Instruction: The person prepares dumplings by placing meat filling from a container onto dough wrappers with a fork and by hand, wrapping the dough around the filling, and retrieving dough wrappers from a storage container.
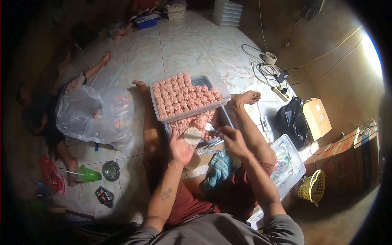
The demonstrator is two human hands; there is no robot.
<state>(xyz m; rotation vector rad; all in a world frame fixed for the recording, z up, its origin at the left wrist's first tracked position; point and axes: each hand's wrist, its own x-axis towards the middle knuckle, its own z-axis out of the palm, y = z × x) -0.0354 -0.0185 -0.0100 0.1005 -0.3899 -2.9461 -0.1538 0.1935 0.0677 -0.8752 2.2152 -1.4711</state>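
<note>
My left hand (179, 151) is turned palm up and holds a thin, round, pale dumpling wrapper (192, 136) at its fingers. In my right hand (233, 142) is a small metal spoon (211, 130), its tip beside whitish-pink filling. Both hands are over a tub of pink minced meat (190, 122) between my legs. Across the tub's far part rests a clear plastic container (162, 119) with rows of pink meat dumplings (179, 96). A round beige stack (192, 163), perhaps more wrappers, lies near my left wrist, close to a striped teal cloth (217, 168).
A large clear plastic bag (96, 116) sits on the left, near another person's leg (67, 157). A green cup (90, 174) and glass ashtray (110, 170) are nearby. To the right are coiled cables (267, 71), a black bag (290, 122), a lidded box (288, 163) and a yellow basket (312, 188).
</note>
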